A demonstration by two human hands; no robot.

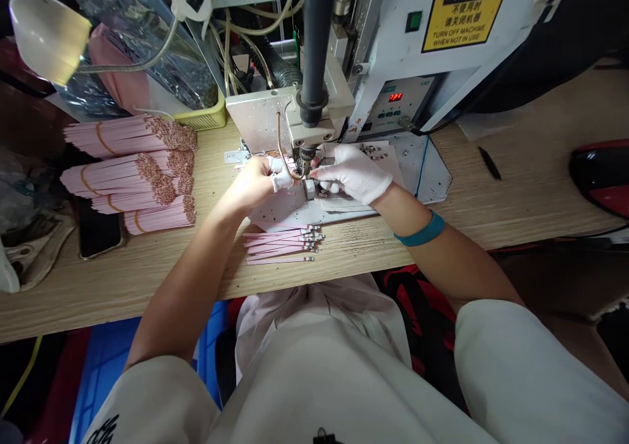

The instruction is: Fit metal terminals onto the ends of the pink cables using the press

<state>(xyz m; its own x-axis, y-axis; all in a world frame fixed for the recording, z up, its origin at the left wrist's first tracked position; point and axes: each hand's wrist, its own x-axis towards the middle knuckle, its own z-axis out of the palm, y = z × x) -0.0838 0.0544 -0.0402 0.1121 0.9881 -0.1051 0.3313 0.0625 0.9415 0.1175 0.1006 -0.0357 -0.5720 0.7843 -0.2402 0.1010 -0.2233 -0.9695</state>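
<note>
My left hand, with white coverings on some fingertips, is closed in a pinch just left of the machine's nozzle. My right hand wears a white glove and pinches close to the nozzle's right side. Whatever either hand holds is too small and too hidden to name. Below the nozzle, a small metal block sits between the hands. Nearer the table edge lies a loose pile of thin pink strips with metal pieces on their right ends. Small dark parts rest on a pale sheet behind my right hand.
Bundles of pink strips tied with bands lie at the left, beside a phone. A lamp hangs at upper left. The machine housing rises behind. A black pen-like piece and a red-black object lie right.
</note>
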